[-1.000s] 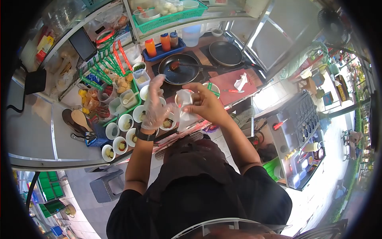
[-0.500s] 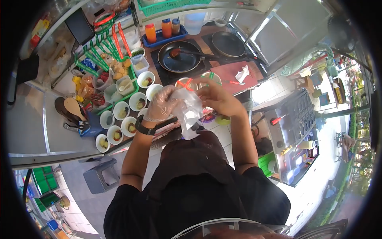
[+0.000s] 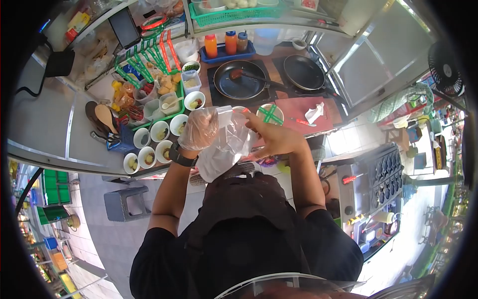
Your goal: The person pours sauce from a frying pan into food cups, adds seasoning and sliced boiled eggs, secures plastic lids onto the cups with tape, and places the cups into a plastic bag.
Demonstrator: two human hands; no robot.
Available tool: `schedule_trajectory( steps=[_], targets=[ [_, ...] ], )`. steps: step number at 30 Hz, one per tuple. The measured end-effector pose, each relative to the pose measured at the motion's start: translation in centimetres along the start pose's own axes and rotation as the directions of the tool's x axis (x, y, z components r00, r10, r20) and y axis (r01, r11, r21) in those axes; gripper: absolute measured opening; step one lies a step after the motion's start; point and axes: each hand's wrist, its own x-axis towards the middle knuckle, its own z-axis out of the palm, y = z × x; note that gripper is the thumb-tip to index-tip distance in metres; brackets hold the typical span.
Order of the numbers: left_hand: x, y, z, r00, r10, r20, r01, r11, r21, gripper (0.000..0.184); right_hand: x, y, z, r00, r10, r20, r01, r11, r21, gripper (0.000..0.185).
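My left hand (image 3: 200,128), in a clear plastic glove, is closed on the top of a white translucent plastic bag (image 3: 224,149). The bag hangs spread out in front of my chest. My bare right hand (image 3: 279,134) is at the bag's right side, thumb apart from the other fingers; its fingertips are at the bag's edge, and whether they touch it I cannot tell. Just beyond the hands stands a round container with green crossed straps (image 3: 270,114). Beside it, another with red straps (image 3: 240,109) is partly hidden by the bag.
White cups with food (image 3: 147,157) stand in rows at the left. Behind are a frying pan (image 3: 239,82) with a spatula, a second pan (image 3: 303,73) and sauce bottles (image 3: 211,46). A red cutting board (image 3: 318,107) lies right. A grey stool (image 3: 127,204) stands below left.
The bag has gone from bunched up to spread wider and hanging lower to the left. My right hand's fingers have opened apart. The camera view has shifted.
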Motion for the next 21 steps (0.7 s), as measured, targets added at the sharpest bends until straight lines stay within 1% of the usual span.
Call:
schedule_trajectory(
  steps=[1, 2, 3, 4, 5, 6, 7, 9, 10, 11, 12, 13, 14, 15, 16, 17, 18, 19, 20, 21],
  targets=[
    [0.0, 0.0, -0.1, 0.996, -0.059, 0.067, 0.057, 0.998, 0.028, 0.011, -0.6, 0.5, -0.7, 0.995, -0.052, 0.085, 0.057, 0.997, -0.052, 0.11],
    [0.0, 0.1, 0.2, 1.0, 0.009, 0.029, -0.011, 0.996, 0.092, 0.01, -0.4, 0.9, -1.3, 0.969, -0.245, 0.042, 0.246, 0.969, -0.009, 0.11],
    [-0.5, -0.6, 0.9, 1.0, 0.004, 0.024, -0.006, 0.995, 0.098, 0.01, -0.2, 1.1, -1.7, 0.967, -0.25, 0.049, 0.25, 0.968, -0.007, 0.11],
    [-1.0, -1.4, 1.7, 0.978, 0.208, -0.01, -0.194, 0.931, 0.31, 0.009, 0.1, 1.1, -1.7, 0.973, -0.228, -0.045, 0.23, 0.971, 0.059, 0.107],
    [-1.5, -2.0, 2.6, 0.951, 0.308, 0.001, -0.281, 0.867, 0.411, 0.008, 0.4, 1.1, -1.6, 0.971, -0.196, -0.139, 0.214, 0.969, 0.127, 0.104],
    [-1.5, -1.7, 3.0, 0.914, 0.405, 0.011, -0.354, 0.785, 0.509, 0.008, 0.7, 0.0, -1.2, 0.974, -0.091, -0.21, 0.12, 0.984, 0.132, 0.082],
    [-1.3, -1.5, 3.4, 0.917, 0.395, 0.057, -0.356, 0.745, 0.564, 0.008, 0.9, 0.7, -0.9, 0.972, -0.092, -0.214, 0.123, 0.983, 0.138, 0.082],
    [-0.4, -0.8, 3.7, 0.915, 0.389, 0.106, -0.367, 0.695, 0.618, 0.007, 1.7, 2.6, -0.7, 0.985, 0.029, -0.168, 0.029, 0.941, 0.338, 0.058],
    [0.9, 0.5, 3.0, 0.982, 0.18, 0.066, -0.191, 0.924, 0.332, 0.019, 1.7, 1.8, -0.5, 0.975, 0.044, -0.216, 0.043, 0.924, 0.38, 0.046],
    [1.9, 1.8, 2.4, 0.994, -0.044, 0.099, 0.044, 0.999, 0.005, 0.035, 1.5, 1.5, -0.5, 0.976, 0.039, -0.215, 0.046, 0.924, 0.38, 0.046],
    [2.6, 3.1, 2.2, 0.994, -0.046, 0.099, 0.045, 0.999, 0.008, 0.035, 1.3, 1.4, -0.5, 0.963, 0.091, -0.252, 0.009, 0.93, 0.368, 0.046],
    [3.1, 4.3, 2.2, 0.989, 0.034, -0.145, -0.005, 0.98, 0.201, 0.034, 1.1, 1.3, -0.5, 0.946, 0.142, -0.292, -0.03, 0.934, 0.357, 0.046],
    [3.2, 5.1, 2.3, 0.92, 0.159, -0.359, -0.007, 0.921, 0.39, 0.035, 1.0, 1.8, -0.3, 0.945, 0.142, -0.295, -0.029, 0.933, 0.358, 0.046],
    [2.6, 5.5, 2.5, 0.92, 0.162, -0.356, -0.012, 0.921, 0.39, 0.035, 1.1, 2.6, 0.0, 0.929, 0.115, -0.352, -0.002, 0.952, 0.305, 0.046],
    [1.5, 6.0, 2.9, 0.957, 0.009, -0.29, 0.061, 0.971, 0.232, 0.042, 1.2, 3.3, 0.3, 0.91, 0.084, -0.406, 0.022, 0.968, 0.249, 0.047],
    [0.5, 6.3, 3.3, 0.971, -0.135, -0.197, 0.152, 0.985, 0.075, 0.049, 1.4, 3.9, 0.8, 0.908, 0.084, -0.409, 0.023, 0.968, 0.249, 0.047],
    [-0.1, 6.8, 4.1, 0.968, -0.229, -0.107, 0.228, 0.973, -0.014, 0.046, 1.7, 4.4, 1.5, 0.909, 0.051, -0.414, 0.077, 0.955, 0.286, 0.051],
    [-0.7, 6.2, 5.3, 0.967, -0.23, -0.106, 0.23, 0.973, -0.015, 0.046, 1.7, 4.0, 2.0, 0.908, 0.018, -0.418, 0.129, 0.938, 0.322, 0.055],
    [-1.4, 5.3, 6.6, 0.951, -0.311, -0.01, 0.287, 0.889, -0.357, 0.043, 1.1, 3.5, 2.3, 0.906, -0.042, -0.422, 0.096, 0.989, 0.11, 0.063],
    [-1.4, 5.2, 7.1, 0.93, -0.363, 0.053, 0.334, 0.778, -0.532, 0.038, 0.6, 2.7, 2.3, 0.906, -0.041, -0.42, 0.096, 0.989, 0.11, 0.063]
  ],
)
